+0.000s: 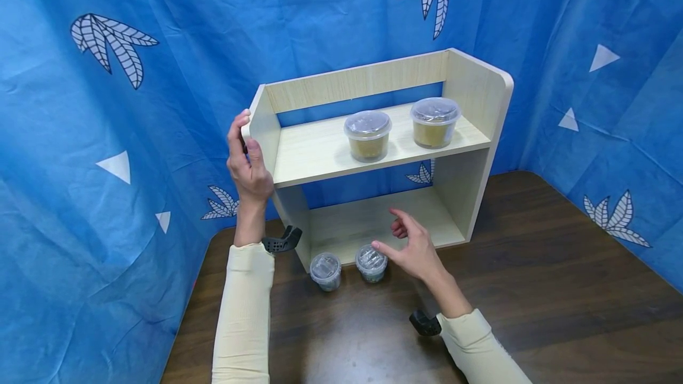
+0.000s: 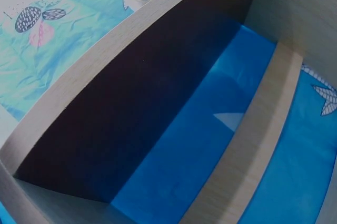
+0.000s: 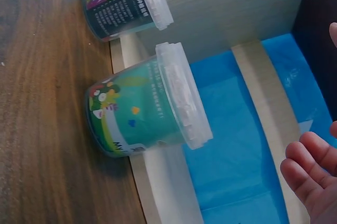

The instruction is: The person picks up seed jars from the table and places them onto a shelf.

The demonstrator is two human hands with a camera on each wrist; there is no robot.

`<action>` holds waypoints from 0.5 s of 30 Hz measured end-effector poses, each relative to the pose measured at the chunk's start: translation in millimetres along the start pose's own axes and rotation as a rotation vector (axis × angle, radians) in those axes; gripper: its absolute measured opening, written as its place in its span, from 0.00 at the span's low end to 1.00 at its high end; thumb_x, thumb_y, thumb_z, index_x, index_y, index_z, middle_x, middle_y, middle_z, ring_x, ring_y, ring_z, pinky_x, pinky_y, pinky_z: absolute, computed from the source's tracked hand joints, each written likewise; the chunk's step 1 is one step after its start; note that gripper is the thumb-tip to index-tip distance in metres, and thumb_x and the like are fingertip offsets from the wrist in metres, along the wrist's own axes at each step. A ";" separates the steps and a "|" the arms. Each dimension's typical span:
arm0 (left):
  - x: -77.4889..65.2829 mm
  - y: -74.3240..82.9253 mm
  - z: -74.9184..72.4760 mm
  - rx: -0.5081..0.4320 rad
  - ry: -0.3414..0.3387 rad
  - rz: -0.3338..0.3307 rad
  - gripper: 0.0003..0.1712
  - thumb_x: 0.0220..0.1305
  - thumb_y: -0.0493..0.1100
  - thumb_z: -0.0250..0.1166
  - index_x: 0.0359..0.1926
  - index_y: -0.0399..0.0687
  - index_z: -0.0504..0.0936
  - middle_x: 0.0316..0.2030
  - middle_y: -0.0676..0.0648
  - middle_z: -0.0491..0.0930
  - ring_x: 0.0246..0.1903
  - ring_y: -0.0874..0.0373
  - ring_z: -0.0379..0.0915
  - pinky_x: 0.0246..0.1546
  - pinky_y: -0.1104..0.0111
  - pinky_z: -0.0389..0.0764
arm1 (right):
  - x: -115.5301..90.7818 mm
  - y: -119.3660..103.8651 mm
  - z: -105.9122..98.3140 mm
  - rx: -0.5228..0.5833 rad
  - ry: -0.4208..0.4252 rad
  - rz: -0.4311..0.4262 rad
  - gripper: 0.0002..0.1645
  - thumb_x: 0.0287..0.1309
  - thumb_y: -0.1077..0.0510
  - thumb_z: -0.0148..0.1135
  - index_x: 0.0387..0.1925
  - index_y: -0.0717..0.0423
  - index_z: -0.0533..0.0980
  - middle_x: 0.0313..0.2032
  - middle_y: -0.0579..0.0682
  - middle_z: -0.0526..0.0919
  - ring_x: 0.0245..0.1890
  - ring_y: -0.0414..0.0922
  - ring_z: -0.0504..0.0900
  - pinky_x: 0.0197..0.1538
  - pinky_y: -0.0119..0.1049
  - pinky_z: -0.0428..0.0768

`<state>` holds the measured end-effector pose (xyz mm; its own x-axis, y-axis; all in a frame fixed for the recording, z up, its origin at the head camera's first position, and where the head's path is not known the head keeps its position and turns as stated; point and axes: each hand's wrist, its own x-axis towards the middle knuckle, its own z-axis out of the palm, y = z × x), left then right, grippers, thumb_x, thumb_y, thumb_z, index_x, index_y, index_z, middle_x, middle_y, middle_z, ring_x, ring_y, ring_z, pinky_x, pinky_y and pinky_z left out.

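In the head view, my left hand (image 1: 249, 170) holds the left side panel of a pale wooden two-tier shelf (image 1: 315, 135), its thumb toward the front. My right hand (image 1: 415, 248) hovers before the lower tier with thumb and forefinger spread and nothing between them. Just left of that thumb stands a small clear lidded tub (image 1: 372, 264) on the table at the shelf's front edge. A matching tub (image 1: 325, 271) stands to its left. Up close, the right wrist view shows the nearer tub (image 3: 139, 105) with a colourful printed label and translucent lid.
Two larger clear tubs with yellowish contents, one left (image 1: 368, 138) and one right (image 1: 434, 123), sit on the upper tier. The shelf stands at the back of a dark wooden table (image 1: 555, 289). Blue patterned cloth (image 1: 341, 10) hangs behind and at both sides.
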<state>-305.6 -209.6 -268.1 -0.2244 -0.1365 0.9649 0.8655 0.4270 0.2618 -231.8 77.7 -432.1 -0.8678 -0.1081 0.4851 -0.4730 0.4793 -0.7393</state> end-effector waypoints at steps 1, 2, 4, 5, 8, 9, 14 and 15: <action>0.2 0.0 0.1 0.000 -0.001 0.001 0.33 0.73 0.59 0.49 0.60 0.34 0.68 0.63 0.41 0.72 0.59 0.48 0.72 0.56 0.56 0.77 | -0.4 0.3 0.7 0.003 0.001 0.000 0.47 0.48 0.48 0.77 0.65 0.63 0.68 0.40 0.54 0.78 0.40 0.50 0.79 0.47 0.52 0.81; 0.4 0.0 0.3 0.001 -0.002 0.002 0.33 0.73 0.59 0.49 0.61 0.34 0.68 0.63 0.41 0.72 0.59 0.48 0.72 0.56 0.56 0.77 | -0.9 0.4 1.2 0.002 0.001 0.003 0.47 0.48 0.48 0.77 0.65 0.63 0.68 0.40 0.54 0.78 0.40 0.50 0.79 0.47 0.52 0.81; 0.5 0.1 0.4 0.000 -0.003 0.002 0.33 0.73 0.59 0.49 0.61 0.33 0.68 0.63 0.41 0.72 0.60 0.48 0.72 0.57 0.56 0.77 | -1.5 2.1 3.0 0.001 -0.003 0.006 0.46 0.48 0.48 0.77 0.64 0.63 0.68 0.40 0.53 0.78 0.40 0.50 0.79 0.47 0.52 0.81; 0.4 0.2 0.3 -0.002 -0.004 0.002 0.33 0.73 0.58 0.49 0.61 0.33 0.68 0.63 0.41 0.72 0.60 0.48 0.72 0.57 0.56 0.77 | -2.0 2.6 3.6 0.000 -0.005 0.010 0.46 0.48 0.47 0.77 0.64 0.63 0.68 0.40 0.53 0.78 0.40 0.50 0.79 0.47 0.51 0.81; 0.0 0.3 0.0 -0.003 -0.003 0.000 0.32 0.73 0.58 0.49 0.61 0.33 0.68 0.63 0.41 0.72 0.60 0.49 0.72 0.57 0.56 0.76 | -3.7 4.1 5.4 -0.003 -0.016 0.022 0.47 0.48 0.46 0.76 0.65 0.63 0.68 0.40 0.53 0.78 0.41 0.49 0.78 0.47 0.51 0.81; -0.1 0.3 -0.1 -0.004 -0.003 -0.002 0.33 0.73 0.58 0.49 0.61 0.33 0.68 0.63 0.41 0.72 0.60 0.49 0.71 0.57 0.56 0.76 | -4.1 4.9 6.1 -0.002 -0.019 0.024 0.47 0.49 0.46 0.76 0.65 0.63 0.68 0.40 0.53 0.78 0.41 0.49 0.78 0.46 0.51 0.81; 0.0 0.0 -0.6 -0.005 -0.005 -0.003 0.34 0.73 0.60 0.49 0.61 0.33 0.68 0.63 0.41 0.72 0.60 0.48 0.71 0.57 0.56 0.76 | -7.1 6.7 8.1 0.002 -0.026 0.041 0.47 0.48 0.46 0.76 0.65 0.63 0.68 0.40 0.52 0.78 0.41 0.49 0.78 0.46 0.52 0.81; 0.0 0.0 -0.5 -0.005 -0.005 -0.002 0.34 0.73 0.60 0.49 0.60 0.33 0.68 0.63 0.41 0.72 0.60 0.48 0.72 0.57 0.56 0.76 | -7.6 7.3 8.7 0.003 -0.028 0.042 0.47 0.48 0.46 0.76 0.65 0.64 0.68 0.40 0.52 0.78 0.41 0.49 0.78 0.46 0.52 0.81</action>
<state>-305.4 -210.1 -268.1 -0.2289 -0.1329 0.9643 0.8672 0.4222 0.2640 -230.0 74.5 -445.2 -0.8908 -0.1119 0.4404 -0.4363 0.4816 -0.7601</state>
